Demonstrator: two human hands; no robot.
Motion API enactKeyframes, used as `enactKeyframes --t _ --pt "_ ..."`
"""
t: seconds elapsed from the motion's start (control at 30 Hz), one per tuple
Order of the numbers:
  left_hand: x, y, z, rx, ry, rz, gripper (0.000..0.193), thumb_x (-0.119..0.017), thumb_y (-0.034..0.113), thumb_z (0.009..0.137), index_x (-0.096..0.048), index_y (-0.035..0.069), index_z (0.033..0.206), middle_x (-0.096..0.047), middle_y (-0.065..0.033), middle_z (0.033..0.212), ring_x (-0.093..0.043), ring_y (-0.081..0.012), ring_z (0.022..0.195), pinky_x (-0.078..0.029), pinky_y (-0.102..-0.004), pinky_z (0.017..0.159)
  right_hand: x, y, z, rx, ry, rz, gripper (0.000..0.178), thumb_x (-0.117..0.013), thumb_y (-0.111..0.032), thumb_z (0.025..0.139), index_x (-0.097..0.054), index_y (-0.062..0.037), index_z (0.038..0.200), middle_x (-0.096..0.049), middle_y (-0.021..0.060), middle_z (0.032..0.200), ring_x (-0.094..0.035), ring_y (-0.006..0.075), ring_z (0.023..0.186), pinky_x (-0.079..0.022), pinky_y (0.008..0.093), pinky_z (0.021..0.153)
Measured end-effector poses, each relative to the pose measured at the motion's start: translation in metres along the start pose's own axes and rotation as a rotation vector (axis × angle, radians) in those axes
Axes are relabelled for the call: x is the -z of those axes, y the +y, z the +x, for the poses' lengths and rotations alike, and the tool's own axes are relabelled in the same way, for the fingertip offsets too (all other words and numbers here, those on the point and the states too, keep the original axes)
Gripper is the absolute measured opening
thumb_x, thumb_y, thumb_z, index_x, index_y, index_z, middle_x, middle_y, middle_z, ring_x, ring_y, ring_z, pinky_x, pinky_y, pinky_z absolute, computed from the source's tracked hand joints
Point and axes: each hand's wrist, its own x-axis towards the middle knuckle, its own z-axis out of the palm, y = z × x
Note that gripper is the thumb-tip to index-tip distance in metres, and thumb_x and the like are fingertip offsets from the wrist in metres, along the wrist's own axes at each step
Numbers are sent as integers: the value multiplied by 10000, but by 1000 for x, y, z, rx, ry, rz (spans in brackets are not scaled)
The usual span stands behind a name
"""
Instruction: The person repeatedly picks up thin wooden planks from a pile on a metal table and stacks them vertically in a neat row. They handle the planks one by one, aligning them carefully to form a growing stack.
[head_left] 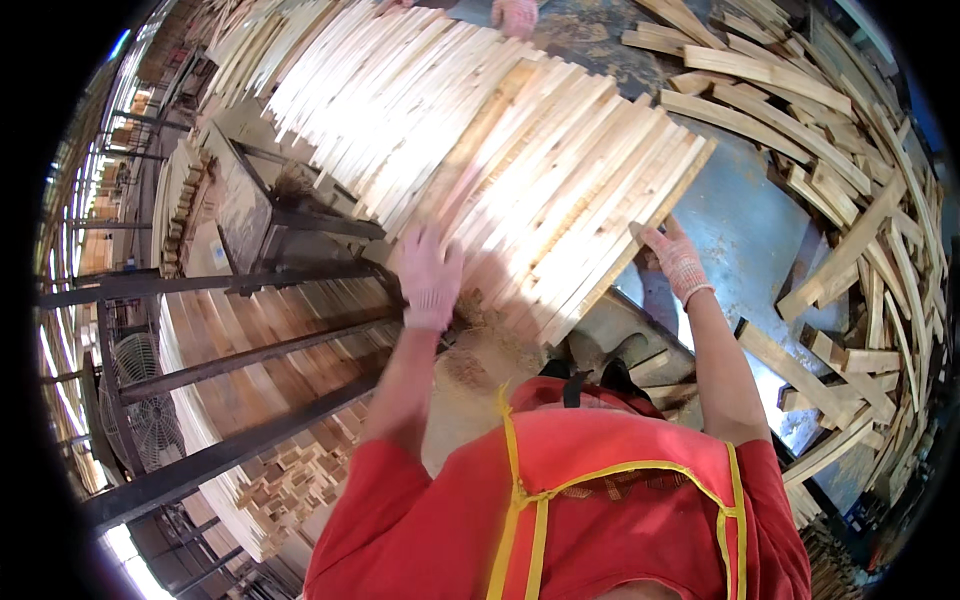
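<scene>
A long row of pale wooden strips (560, 190) lies side by side across the metal table, with a darker yellowish strip (490, 115) among them. My left hand (428, 275), in a pinkish knit glove, is at the near ends of the strips; motion smears its fingers, and whether it grips one is unclear. At the right end of the row, my gloved right hand (678, 262) has its fingers closed over the edge of the outermost strip (655, 215). A co-worker's gloved hand (515, 16) shows at the far side of the row.
Loose wooden pieces (790, 110) are heaped on the blue-grey metal tabletop (745, 205) to the right. Dark metal rails (250, 355) cross the left side, over a stack of wooden boards (290, 330). A round fan (148, 400) stands at the far left. Sawdust (470, 365) lies below the row.
</scene>
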Motion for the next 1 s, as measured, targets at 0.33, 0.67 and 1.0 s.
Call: enactKeyframes --t 0.33,0.67,1.0 --pt "-35 28 -74 1251 27 -1573 519 -569 575 1050 -684 69 1059 -637 -41 876 -612 -184 750 -560 -382 647 17 29 6 244 246 64 813 -711 -296 1002 -357 155 1578 -534 204 1569 -491 274 1439 -360 386 1220" --pt "-30 87 -29 48 -763 -618 706 -600 614 953 -609 -6 1291 -657 -315 1286 -643 -450 1220 -505 -505 1025 67 74 52 454 315 -7 619 -660 -162 1043 -433 -16 1599 -611 169 1494 -588 265 1327 -463 360 1126" --pt "-98 242 68 159 -781 -218 1129 -718 604 870 -243 -58 1651 -437 -286 1592 -510 -430 1440 -439 -448 1200 93 -22 20 8 179 56 615 -796 -320 956 -597 40 1413 -752 150 1220 -689 215 1112 -537 350 983"
